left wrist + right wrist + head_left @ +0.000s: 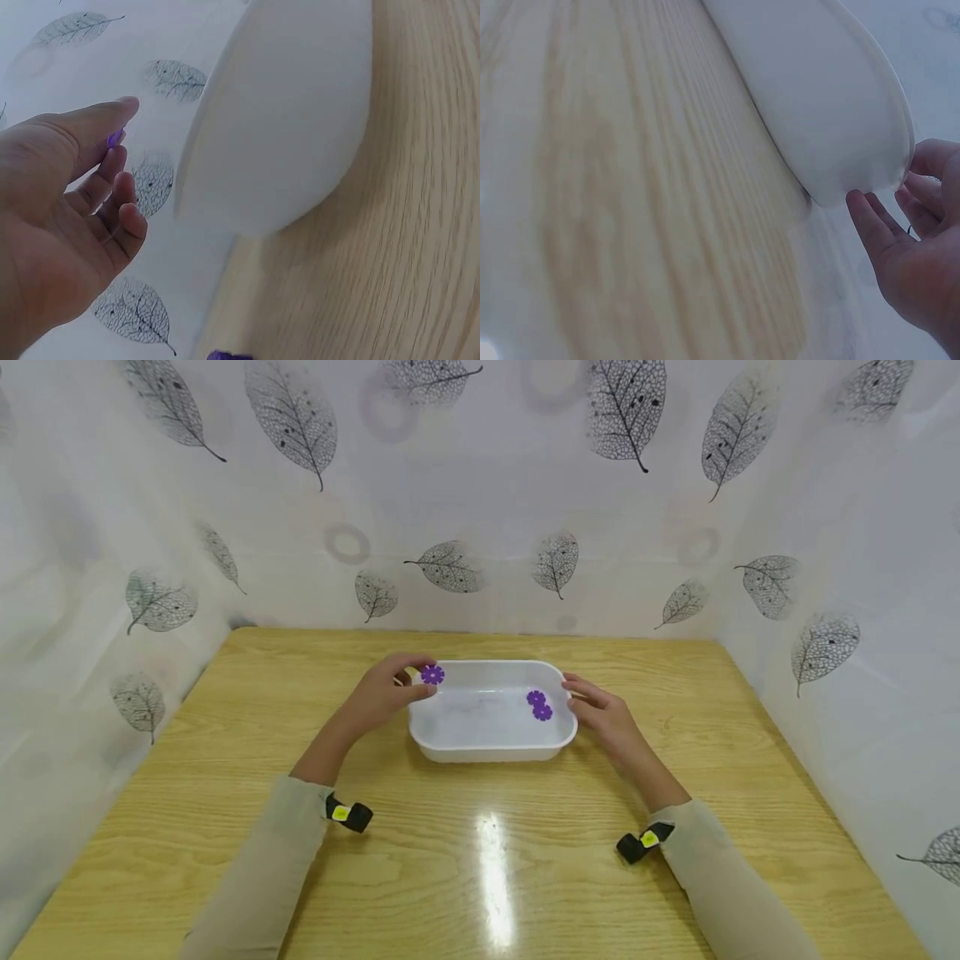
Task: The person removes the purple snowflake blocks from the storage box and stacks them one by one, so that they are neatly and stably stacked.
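Note:
A white oval-cornered plastic basin (491, 752) stands on the table between both hands. At its left end my left hand (386, 692) pinches a purple flower-shaped disc (432, 675) between thumb and fingertips. The left wrist view shows the disc (115, 139) almost edge-on, the hand (71, 195) apart from the basin's wall (292, 120). Inside the basin, towards the right, lie two more purple discs (539, 705), touching or overlapping. My right hand (603, 714) holds the basin's right end; in the right wrist view its fingers (874, 229) reach the outer wall and the rim.
Beneath everything is a light wood-grain table (420, 860) with a bright reflection at the front. A white curtain with leaf prints (480, 493) surrounds its back and sides. Part of a purple thing (229, 355) shows at the bottom of the left wrist view.

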{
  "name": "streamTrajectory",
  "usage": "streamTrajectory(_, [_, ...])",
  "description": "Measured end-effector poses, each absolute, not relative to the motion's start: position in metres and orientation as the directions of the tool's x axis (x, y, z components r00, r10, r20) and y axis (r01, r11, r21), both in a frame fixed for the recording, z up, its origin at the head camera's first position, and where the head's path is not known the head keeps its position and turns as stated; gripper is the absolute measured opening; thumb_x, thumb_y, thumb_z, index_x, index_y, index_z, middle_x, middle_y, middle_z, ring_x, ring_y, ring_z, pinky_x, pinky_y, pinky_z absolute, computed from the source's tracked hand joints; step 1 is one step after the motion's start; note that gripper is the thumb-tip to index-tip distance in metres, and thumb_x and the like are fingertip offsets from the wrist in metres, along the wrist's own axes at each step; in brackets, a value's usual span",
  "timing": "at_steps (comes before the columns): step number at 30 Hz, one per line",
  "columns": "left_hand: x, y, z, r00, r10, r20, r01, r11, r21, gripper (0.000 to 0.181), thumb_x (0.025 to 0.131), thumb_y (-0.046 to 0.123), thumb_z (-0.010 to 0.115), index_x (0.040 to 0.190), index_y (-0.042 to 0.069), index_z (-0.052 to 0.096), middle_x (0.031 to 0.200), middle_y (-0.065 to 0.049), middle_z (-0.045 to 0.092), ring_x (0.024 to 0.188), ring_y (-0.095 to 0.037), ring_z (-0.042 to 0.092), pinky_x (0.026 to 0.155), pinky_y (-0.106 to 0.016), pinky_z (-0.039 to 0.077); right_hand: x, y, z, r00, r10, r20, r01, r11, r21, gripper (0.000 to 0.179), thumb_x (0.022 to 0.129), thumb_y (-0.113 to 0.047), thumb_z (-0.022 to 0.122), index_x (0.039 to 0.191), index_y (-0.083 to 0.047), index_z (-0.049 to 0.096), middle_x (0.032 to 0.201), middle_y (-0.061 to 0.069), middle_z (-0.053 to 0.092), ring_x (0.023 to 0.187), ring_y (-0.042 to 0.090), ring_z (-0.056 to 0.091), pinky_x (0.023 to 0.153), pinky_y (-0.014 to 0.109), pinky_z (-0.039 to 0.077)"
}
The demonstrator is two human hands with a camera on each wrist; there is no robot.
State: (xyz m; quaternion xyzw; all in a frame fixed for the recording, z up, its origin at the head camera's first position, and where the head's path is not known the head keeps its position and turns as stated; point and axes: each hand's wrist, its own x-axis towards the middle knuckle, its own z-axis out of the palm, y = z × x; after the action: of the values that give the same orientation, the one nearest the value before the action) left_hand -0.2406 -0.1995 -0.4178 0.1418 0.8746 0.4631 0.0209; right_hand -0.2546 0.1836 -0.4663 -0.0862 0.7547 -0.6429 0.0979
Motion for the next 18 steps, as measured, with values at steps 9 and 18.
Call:
streamTrajectory(9, [-0.234,-0.227,-0.421,-0.969,0.23,0.087,0.207,0.573,0.793,0.048,0.095,0.034,0.071,0.138,0.017,0.059,0.131,-0.006,0.06,0.1,-0.025,0.054,0.078,-0.036,0.049,-0.256,0.184,-0.468,-0.966,-0.255,-0.034,-0.013,0.179,-0.984,0.048,0.102,-0.026,0.061,0.145,-0.007,0.053,0.164,-0.002,0.034,0.143,0.031,0.043,0.099,0.021,0.05])
streamTrajectory(18, [-0.225,-0.256,-0.431,-0.979,0.201,0.033,0.149,0.599,0.787,0.057,0.096,0.041,0.068,0.144,0.014,0.054,0.135,-0.008,0.056,0.104,-0.027,0.052,0.075,-0.036,0.051,-0.256,0.183,-0.469,-0.967,-0.253,-0.024,-0.022,0.176,-0.984,0.047,0.102,-0.025,0.061,0.145,-0.005,0.053,0.164,0.001,0.034,0.142,0.033,0.044,0.099,0.022,0.05])
